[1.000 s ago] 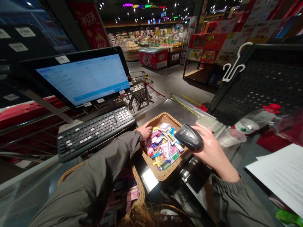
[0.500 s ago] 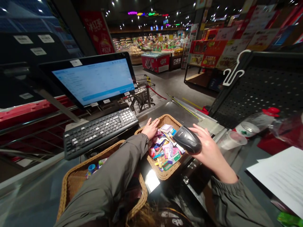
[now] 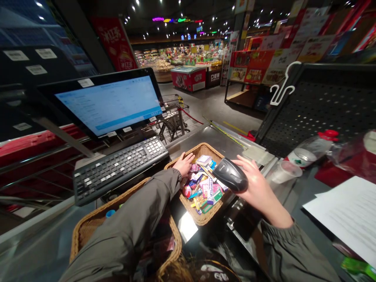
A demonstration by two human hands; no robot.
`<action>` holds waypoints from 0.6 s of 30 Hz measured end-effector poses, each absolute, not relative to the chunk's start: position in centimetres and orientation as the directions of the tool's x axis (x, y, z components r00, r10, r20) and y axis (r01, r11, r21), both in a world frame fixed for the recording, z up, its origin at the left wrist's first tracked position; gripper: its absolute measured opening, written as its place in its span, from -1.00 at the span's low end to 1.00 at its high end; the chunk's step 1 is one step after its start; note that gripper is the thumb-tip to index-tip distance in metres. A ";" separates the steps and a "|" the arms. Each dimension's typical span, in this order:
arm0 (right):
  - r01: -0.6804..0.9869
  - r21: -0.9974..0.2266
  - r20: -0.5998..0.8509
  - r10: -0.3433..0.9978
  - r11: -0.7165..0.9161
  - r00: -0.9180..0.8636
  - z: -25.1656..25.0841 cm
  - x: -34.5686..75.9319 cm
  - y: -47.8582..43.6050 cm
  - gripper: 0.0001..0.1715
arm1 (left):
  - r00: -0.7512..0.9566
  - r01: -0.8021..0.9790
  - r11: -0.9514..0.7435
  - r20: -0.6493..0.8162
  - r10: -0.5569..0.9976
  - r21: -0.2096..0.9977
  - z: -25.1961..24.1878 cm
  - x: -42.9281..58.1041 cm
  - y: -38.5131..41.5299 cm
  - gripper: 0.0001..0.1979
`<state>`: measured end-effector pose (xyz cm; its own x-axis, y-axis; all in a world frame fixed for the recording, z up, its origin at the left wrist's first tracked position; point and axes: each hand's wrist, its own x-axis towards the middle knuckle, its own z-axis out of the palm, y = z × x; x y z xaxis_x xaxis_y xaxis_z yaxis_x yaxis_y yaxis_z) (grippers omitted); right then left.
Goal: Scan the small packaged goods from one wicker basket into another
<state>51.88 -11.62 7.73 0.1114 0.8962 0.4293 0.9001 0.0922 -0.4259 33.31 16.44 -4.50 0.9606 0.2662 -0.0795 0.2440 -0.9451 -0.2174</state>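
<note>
Now the left hand has come up out of the sweets and lies flat on the basket rim, fingers spread and holding nothing. The right hand still has its fingers wrapped around the scanner, above the basket's right edge on the bench.

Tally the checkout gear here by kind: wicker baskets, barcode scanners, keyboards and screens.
wicker baskets: 2
barcode scanner: 1
keyboard: 1
screen: 1
Total: 5
</note>
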 end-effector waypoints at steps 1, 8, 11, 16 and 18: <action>0.900 -0.426 0.431 0.895 0.091 0.114 7.7 51.9 -11.6 -0.55 | 0.959 0.244 -0.945 -0.089 0.268 -0.217 -4.6 33.4 16.6 -0.50; 0.900 -0.427 0.433 0.893 0.086 0.120 7.6 52.1 -11.4 -0.56 | 0.946 0.309 -0.940 -0.055 0.319 -0.142 -4.9 34.1 16.7 -0.63; 0.903 -0.423 0.436 0.891 0.077 0.128 7.4 52.2 -11.3 -0.56 | 0.937 0.343 -0.933 -0.025 0.348 -0.109 -4.1 34.1 16.0 -0.69; 0.912 -0.405 0.450 0.883 0.067 0.135 7.5 52.1 -11.1 -0.55 | 0.898 0.423 -0.906 0.136 0.418 -0.004 0.5 33.7 14.6 -0.72; 0.916 -0.396 0.454 0.881 0.067 0.131 7.8 51.7 -11.0 -0.52 | 0.862 0.455 -0.891 0.250 0.442 0.007 3.4 32.8 13.8 -0.74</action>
